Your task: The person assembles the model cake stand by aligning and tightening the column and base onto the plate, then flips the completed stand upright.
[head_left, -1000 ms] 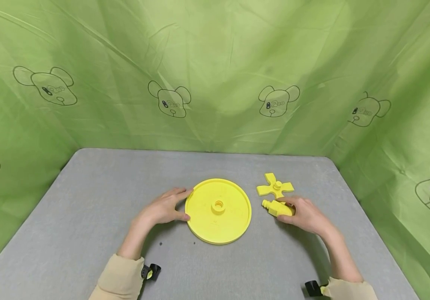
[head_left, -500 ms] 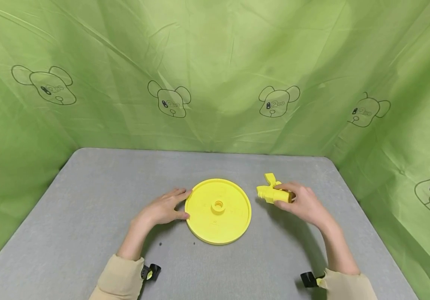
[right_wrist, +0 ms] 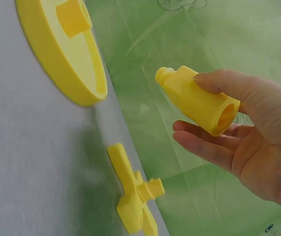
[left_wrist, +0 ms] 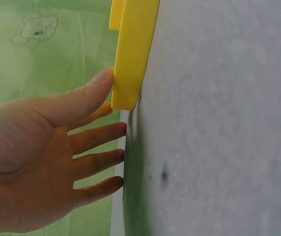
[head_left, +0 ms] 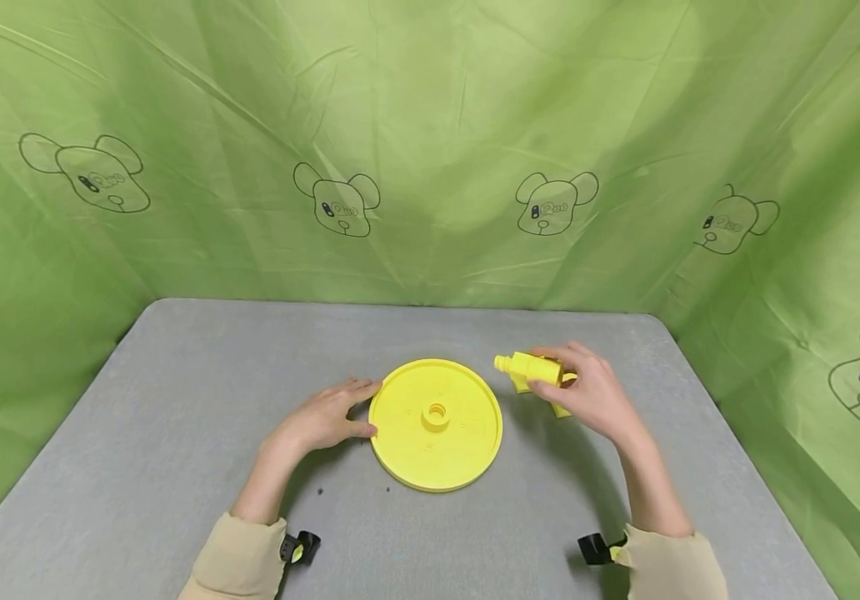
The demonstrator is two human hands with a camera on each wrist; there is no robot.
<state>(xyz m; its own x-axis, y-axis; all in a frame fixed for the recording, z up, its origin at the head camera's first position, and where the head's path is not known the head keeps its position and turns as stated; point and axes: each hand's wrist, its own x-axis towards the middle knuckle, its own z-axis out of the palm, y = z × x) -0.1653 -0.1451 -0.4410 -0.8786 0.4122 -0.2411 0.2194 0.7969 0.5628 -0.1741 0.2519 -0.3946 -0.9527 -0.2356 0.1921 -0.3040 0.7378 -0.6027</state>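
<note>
My right hand (head_left: 591, 390) pinches a yellow hollow piece (head_left: 535, 368) with a threaded stub at one end, raised above the table. In the right wrist view the stub points left, and the round opening (right_wrist: 226, 118) at the other end faces the palm. Beneath it lies a yellow four-armed cross (right_wrist: 130, 209) with a threaded stub in its middle, mostly hidden in the head view. A round yellow disc (head_left: 407, 454) with a raised rim and a central threaded socket (head_left: 437, 416) lies flat. My left hand (head_left: 328, 418) touches its left edge, thumb and fingers extended.
The grey table (head_left: 175, 400) carries all the parts. Two small dark specks lie in front of the disc. A green curtain (head_left: 430, 142) with drawn bear heads surrounds the table at the back and sides.
My right hand has lifted the hollow threaded piece off the table and carried it away from me and slightly left, over the cross. The left hand and the disc have stayed in place.
</note>
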